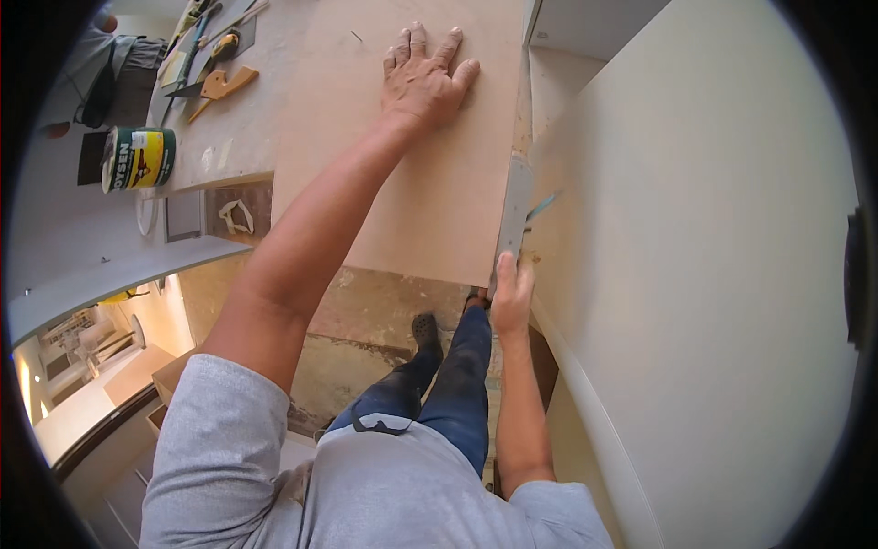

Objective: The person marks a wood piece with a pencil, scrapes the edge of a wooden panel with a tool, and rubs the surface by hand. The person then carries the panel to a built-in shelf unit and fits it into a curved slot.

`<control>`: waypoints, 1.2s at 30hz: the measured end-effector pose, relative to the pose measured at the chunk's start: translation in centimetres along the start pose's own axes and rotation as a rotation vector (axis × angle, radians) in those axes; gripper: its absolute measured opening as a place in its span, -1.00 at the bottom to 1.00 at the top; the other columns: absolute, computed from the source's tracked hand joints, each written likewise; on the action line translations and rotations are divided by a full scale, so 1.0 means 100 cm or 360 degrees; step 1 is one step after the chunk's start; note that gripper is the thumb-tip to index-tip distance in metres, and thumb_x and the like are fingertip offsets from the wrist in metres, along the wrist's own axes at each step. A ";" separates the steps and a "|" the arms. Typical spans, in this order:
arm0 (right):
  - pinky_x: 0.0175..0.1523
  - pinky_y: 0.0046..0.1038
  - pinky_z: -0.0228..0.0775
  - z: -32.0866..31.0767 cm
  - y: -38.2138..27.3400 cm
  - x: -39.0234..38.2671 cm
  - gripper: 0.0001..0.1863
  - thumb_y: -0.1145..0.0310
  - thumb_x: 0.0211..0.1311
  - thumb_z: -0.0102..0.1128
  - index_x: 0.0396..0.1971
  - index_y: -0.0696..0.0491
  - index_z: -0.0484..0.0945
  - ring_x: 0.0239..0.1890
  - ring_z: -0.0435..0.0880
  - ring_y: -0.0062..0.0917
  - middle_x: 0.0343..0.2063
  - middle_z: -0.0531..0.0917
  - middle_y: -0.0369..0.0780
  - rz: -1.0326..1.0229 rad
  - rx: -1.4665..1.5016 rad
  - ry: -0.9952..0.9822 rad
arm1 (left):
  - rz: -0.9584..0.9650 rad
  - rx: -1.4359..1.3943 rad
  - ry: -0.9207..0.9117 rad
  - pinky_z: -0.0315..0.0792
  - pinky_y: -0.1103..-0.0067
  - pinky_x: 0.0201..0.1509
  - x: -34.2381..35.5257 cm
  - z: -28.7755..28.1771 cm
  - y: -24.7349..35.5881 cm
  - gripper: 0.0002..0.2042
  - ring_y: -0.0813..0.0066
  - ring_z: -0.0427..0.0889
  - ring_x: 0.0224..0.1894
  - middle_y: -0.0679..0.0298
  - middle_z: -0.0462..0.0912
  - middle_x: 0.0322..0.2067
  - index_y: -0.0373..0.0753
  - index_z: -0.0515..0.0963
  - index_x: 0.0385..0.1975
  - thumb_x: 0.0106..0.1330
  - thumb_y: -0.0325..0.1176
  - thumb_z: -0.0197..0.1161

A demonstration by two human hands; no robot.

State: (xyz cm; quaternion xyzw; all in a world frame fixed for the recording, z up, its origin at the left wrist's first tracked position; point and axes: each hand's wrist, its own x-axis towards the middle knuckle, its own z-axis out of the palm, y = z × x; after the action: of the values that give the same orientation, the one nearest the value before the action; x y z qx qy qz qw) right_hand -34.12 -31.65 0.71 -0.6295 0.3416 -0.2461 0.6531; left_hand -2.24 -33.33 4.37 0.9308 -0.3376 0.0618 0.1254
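Note:
My left hand [423, 80] lies flat on a light brown wooden board [430, 197], its fingers spread toward the far end. Along the board's right edge, my right hand [513, 297] grips the near end of a hand plane [514, 209]. The plane rests on its side against that edge, its long grey metal flank facing up. A thin blue-green piece sticks out of the plane on its right. Its handle is mostly hidden by my fingers. A small dark nail-like sliver [357, 37] is on the board, left of my left hand.
A handsaw with an orange handle [227, 84] and a yellow-black tool [224, 48] lie on the workbench [219, 156] at left. A paint can [139, 159] stands by its edge. A large pale panel [722, 274] rises close on the right. Another person [137, 69] is at far left.

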 end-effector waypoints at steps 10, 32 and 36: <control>-0.01 -0.28 0.43 0.008 -0.026 0.157 -0.58 0.15 0.63 -0.05 0.01 0.24 0.57 -0.22 0.60 -0.32 -0.29 0.64 -0.13 0.0128 -0.0274 -0.0191 | -0.0078 -0.0087 -0.0205 -0.06 0.05 0.60 -0.004 -0.024 0.035 -0.32 -0.20 0.01 0.58 -0.25 0.06 0.53 -0.04 0.26 0.52 0.50 0.19 -0.08; -0.37 -0.38 0.49 -0.024 -0.010 0.027 -0.58 0.06 0.61 -0.01 -0.22 0.16 0.54 -0.52 0.60 -0.49 -0.47 0.64 -0.22 0.0239 0.0102 -0.0080 | 0.0221 -0.0027 -0.0351 -0.24 0.13 0.65 -0.001 -0.026 -0.001 -0.25 -0.07 -0.18 0.64 -0.12 -0.12 0.59 0.09 0.06 0.60 0.50 0.31 -0.16; 0.02 -0.33 0.46 0.006 -0.014 0.076 -0.56 0.13 0.62 -0.01 0.02 0.27 0.55 -0.15 0.63 -0.37 -0.20 0.69 -0.13 -0.0219 -0.0166 -0.0054 | 0.0198 0.0036 -0.0360 -0.23 0.12 0.65 0.030 -0.026 -0.017 -0.25 -0.06 -0.17 0.64 -0.10 -0.11 0.59 0.10 0.07 0.60 0.50 0.31 -0.13</control>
State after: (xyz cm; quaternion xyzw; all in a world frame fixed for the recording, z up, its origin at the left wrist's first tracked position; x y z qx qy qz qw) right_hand -28.61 -37.10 1.02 -0.6888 0.2987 -0.2616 0.6066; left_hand 1.07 -33.15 7.14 0.9105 -0.4059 -0.0322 0.0719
